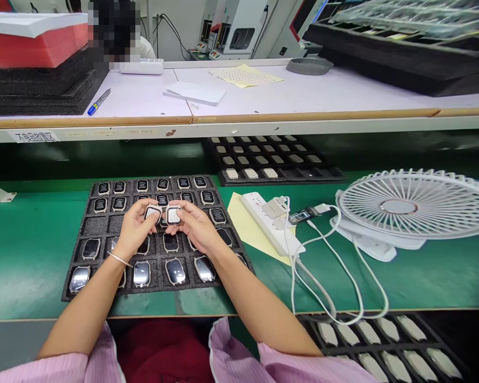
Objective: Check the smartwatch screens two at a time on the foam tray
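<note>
My left hand [138, 226] is closed on a smartwatch case [153, 213], its thumb across the face. Beside it, my right hand [193, 226] grips a second smartwatch case [173, 214] whose screen looks bright white. The two watch cases are held close together, above a black foam tray [93, 225]. Rows of strapless watch cases sit in the tray's pockets; those at the back show text on their screens, while the front ones, such as this watch case [175, 271], have dark, reflective screens. Some pockets in the middle row at the left hold nothing.
Right of the tray lie a white power strip [269, 223] with cables, a small USB meter [303, 215] and a white fan [415, 207]. Another foam tray [279, 159] stands under the shelf [239, 122]; a further tray [387, 346] is at lower right. A person [146, 49] is beyond the shelf.
</note>
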Demonstrator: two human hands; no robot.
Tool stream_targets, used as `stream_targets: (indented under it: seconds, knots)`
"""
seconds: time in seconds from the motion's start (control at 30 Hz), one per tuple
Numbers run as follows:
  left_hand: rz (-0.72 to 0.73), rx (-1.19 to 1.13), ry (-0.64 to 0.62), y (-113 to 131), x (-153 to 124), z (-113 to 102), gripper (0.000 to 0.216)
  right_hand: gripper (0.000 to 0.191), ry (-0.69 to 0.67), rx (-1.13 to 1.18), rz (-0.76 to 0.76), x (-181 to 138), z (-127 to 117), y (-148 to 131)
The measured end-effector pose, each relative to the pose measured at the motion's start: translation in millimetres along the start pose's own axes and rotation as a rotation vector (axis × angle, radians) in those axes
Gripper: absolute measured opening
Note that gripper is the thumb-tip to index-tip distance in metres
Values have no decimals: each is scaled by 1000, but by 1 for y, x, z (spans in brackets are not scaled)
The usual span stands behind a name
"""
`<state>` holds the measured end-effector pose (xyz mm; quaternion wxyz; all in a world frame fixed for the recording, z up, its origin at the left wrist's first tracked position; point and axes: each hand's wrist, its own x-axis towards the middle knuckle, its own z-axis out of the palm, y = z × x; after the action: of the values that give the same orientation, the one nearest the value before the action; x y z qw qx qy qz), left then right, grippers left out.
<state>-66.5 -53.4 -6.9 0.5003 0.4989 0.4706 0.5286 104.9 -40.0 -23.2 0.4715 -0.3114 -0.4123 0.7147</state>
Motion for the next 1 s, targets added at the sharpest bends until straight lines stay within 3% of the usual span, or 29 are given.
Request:
stream_targets:
  seconds: [1.0]
  knots:
    - [11, -11, -49, -3, 1, -1, 47, 44, 3, 4, -24, 1, -2, 3]
